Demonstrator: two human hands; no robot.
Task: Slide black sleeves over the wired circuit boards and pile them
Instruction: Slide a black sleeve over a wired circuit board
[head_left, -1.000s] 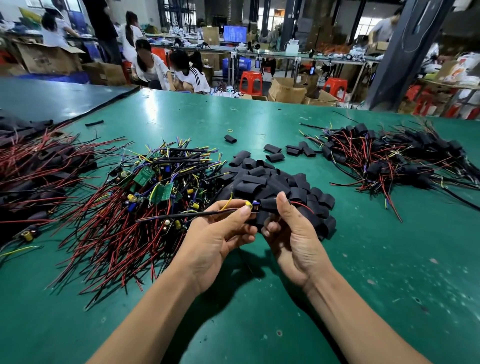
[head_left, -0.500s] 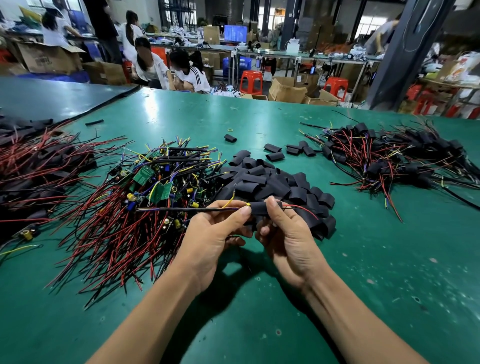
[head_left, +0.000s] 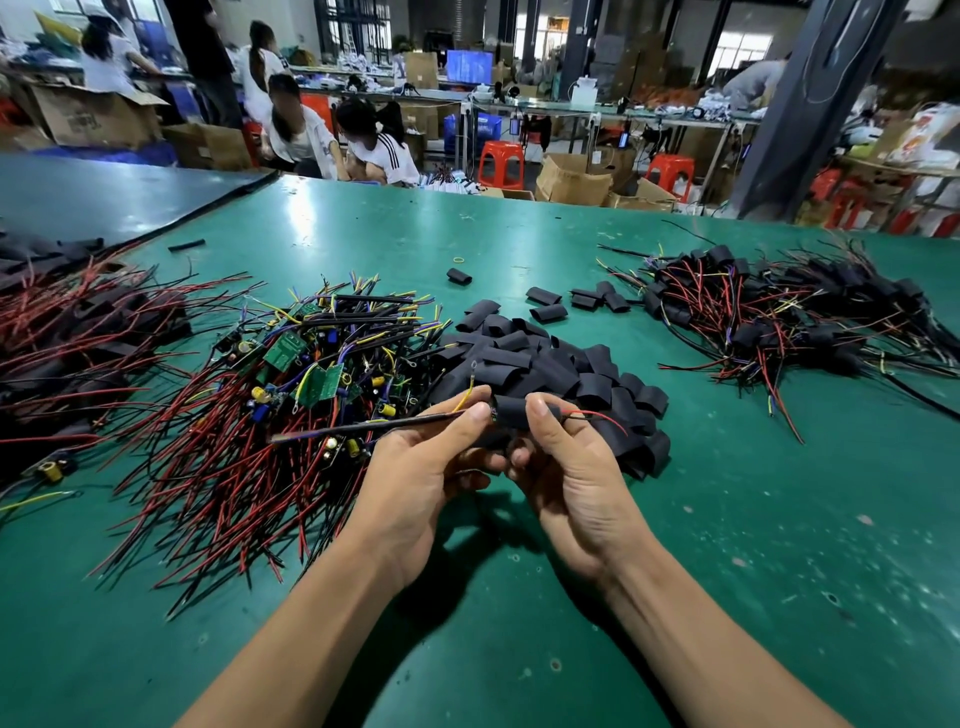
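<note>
My left hand (head_left: 431, 467) pinches the wires of a circuit board (head_left: 363, 427) just above the green table; black and yellow leads run out to the left. My right hand (head_left: 561, 462) grips a black sleeve (head_left: 511, 410) that covers the board, with thin red wires sticking out of its right end. Behind my hands lies a heap of loose black sleeves (head_left: 550, 374). A pile of bare wired boards (head_left: 291, 384) sits to the left. Sleeved boards are piled at the far right (head_left: 769, 312).
Another heap of red wires and black parts (head_left: 72, 343) lies at the far left edge. A few stray sleeves (head_left: 545, 304) and a yellow rubber band (head_left: 460, 259) rest on the green table (head_left: 727, 545). People work behind the table among cardboard boxes and red stools.
The black sleeve has slid left over the board, which now sits inside it, with red wires showing at the sleeve's right end. Both hands have stayed in about the same spot.
</note>
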